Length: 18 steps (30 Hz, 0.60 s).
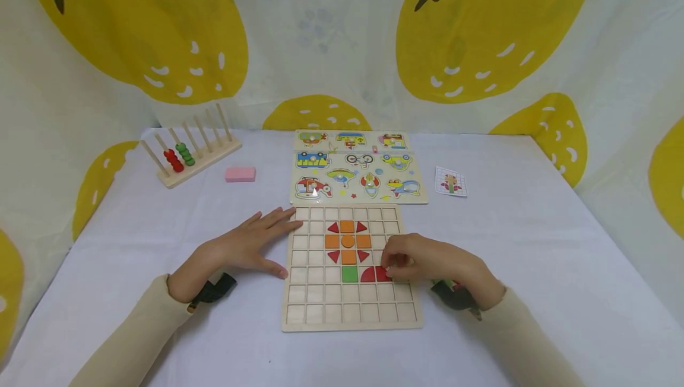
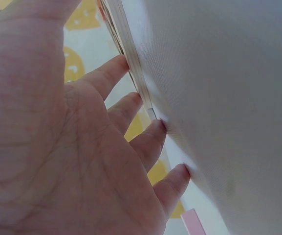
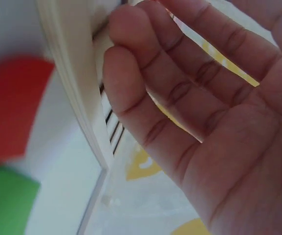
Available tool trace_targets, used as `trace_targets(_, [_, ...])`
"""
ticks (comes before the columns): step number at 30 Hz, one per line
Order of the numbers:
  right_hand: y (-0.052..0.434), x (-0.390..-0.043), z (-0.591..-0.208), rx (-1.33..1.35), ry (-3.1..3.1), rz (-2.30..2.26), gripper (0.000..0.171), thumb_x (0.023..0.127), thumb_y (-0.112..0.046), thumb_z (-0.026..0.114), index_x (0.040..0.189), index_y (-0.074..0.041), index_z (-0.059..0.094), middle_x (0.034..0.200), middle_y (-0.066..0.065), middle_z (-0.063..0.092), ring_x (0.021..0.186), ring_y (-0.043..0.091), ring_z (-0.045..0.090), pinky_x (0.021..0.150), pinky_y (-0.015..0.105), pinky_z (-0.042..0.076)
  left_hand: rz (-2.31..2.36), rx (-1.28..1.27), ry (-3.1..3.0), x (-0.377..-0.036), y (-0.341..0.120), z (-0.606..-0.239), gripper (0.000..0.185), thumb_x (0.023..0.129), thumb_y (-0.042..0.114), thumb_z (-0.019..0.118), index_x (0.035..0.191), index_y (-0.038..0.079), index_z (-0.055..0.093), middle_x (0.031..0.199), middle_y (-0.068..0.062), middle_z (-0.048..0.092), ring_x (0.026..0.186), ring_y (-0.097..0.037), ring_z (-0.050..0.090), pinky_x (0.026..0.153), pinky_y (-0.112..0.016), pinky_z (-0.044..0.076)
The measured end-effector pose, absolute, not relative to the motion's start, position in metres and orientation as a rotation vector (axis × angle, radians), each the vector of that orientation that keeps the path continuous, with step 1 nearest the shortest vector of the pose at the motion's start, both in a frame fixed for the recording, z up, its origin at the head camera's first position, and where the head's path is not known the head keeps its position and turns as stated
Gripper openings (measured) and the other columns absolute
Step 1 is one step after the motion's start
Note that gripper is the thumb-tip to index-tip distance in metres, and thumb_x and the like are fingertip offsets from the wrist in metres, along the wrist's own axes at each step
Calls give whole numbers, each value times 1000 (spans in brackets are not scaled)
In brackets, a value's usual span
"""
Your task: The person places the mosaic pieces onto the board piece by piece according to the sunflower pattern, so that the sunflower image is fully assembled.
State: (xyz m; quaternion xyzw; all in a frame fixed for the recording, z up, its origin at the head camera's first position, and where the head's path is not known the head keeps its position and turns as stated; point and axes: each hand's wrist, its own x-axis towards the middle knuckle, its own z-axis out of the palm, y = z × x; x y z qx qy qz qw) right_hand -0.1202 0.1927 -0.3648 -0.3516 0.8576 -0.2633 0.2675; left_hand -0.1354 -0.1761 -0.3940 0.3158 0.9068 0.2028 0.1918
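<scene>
The left hand (image 1: 248, 244) lay flat on the bench (image 1: 534, 256) with its fingers (image 2: 145, 142) straight and spread, their tips touching the left edge of the wooden grid board (image 1: 350, 310), most likely to steady the board while the other hand worked. The right hand (image 1: 427, 262) rested over the board's right-hand cells with its fingers (image 3: 145, 98) bent down onto a red piece (image 1: 382, 274), which lay in the row just beside a red quarter-round piece (image 1: 367, 275) and a green square (image 1: 350, 274); whether the fingers pinched that piece or only pressed it into its cell could not be told. Above them sat a flower-like pattern of orange squares (image 1: 347, 241) with red triangles (image 1: 333, 228) at its corners, so the lower pieces probably continued that figure downward. Only the head view showed the whole layout: the vehicle puzzle board (image 1: 358, 176) beyond the grid, a small pattern card (image 1: 450, 183) to its right, a pink block (image 1: 240, 174), and a peg rack (image 1: 195, 152) carrying red and green beads. The left wrist view added what the head view lacked, the fingertips meeting the board's thin side edge. The right wrist view showed the board's rim close up, with blurred red and green shapes at its left and the fingers loosely curved.
</scene>
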Motion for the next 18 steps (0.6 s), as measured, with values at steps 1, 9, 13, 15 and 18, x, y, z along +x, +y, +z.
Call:
trace_targets(1, [195,-121,-363,-942,2320,-716,6,90,-14,70,96,-15,70,88,-10,59,81,11,55,72,23,50,567,889,2548,-135,-176,-394,98,75,58,76,153,16,33,163,-11,17,149,-37,11,117,-61,8])
trace_targets(9, [213,-127,-353,-910,2335,-712,8,87,-8,72,93,-11,67,85,-7,59,76,10,53,66,22,49,557,907,2558,-136,-177,-396,98,75,58,76,153,17,33,163,-11,17,149,-36,10,117,-61,8])
trace_targets(13, [221,-129,-352,-879,2324,-705,12,84,-3,73,91,-10,67,85,-3,61,77,14,54,67,22,49,562,896,2555,-136,-177,-395,98,75,57,77,153,17,33,163,-11,17,149,-36,10,117,-61,7])
trace_targets(15, [224,-130,-352,-858,2311,-701,15,82,-1,74,91,-10,66,85,-2,61,78,16,55,67,23,49,566,891,2555,-135,-177,-395,98,74,57,77,153,17,33,163,-11,17,149,-36,10,117,-61,8])
trace_targets(18, [226,-131,-353,-833,2292,-698,18,80,0,76,91,-10,65,86,-1,60,79,17,55,67,23,50,565,887,2558,-135,-177,-394,99,74,57,77,153,17,33,163,-11,17,149,-36,10,118,-61,8])
